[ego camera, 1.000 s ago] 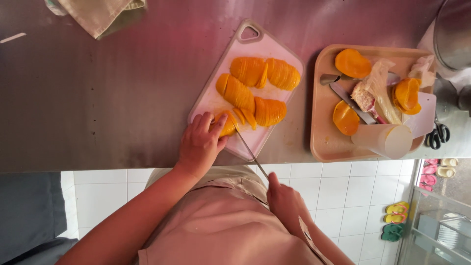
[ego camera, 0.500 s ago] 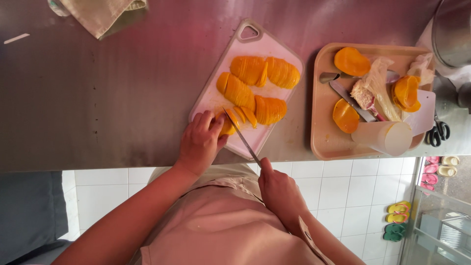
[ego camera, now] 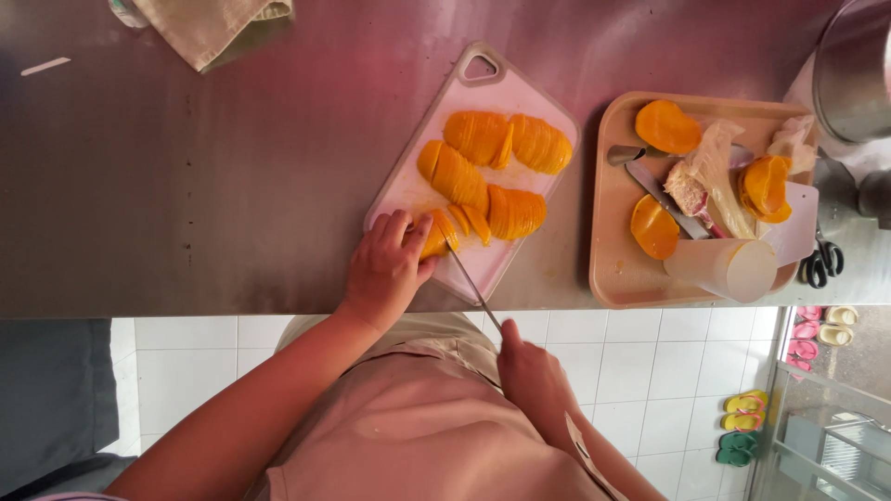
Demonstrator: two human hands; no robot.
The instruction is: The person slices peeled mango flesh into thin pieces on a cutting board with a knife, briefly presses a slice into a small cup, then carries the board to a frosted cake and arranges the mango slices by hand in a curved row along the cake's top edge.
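Worktop: we find a brushed steel counter [ego camera: 186, 186], dull and faintly streaked, with a white tiled floor [ego camera: 650, 371] beyond its near edge.
Board: we note a pale pink plastic cutting board [ego camera: 501, 83], rounded at the corners with a loop handle at the far end, lying askew on the counter.
Fruit: we count several orange mango halves [ego camera: 483, 167] on the board, smooth and glossy, cut into thin parallel slices that lean together in fans.
Left hand: our left hand [ego camera: 385, 269] rests on the near corner of the board, fingers curled and pressed close together, the tips bearing down on a small mango piece [ego camera: 434, 243].
Knife: we see a narrow metal knife [ego camera: 469, 278] running from the held piece back over the board's edge, its tip just beside the left fingertips.
Right hand: our right hand [ego camera: 534, 380] is closed in a fist about the knife handle, off the counter edge and above a pink apron [ego camera: 418, 417].
Tray: we record a tan rectangular tray [ego camera: 603, 278] just beside the board, holding orange peel cups, a mango stone, a second knife and a tipped translucent plastic cup [ego camera: 724, 267].
Other items: we log a folded beige cloth [ego camera: 213, 28] at the far edge, a steel pot [ego camera: 854, 70] and black-handled scissors [ego camera: 819, 264] past the tray.
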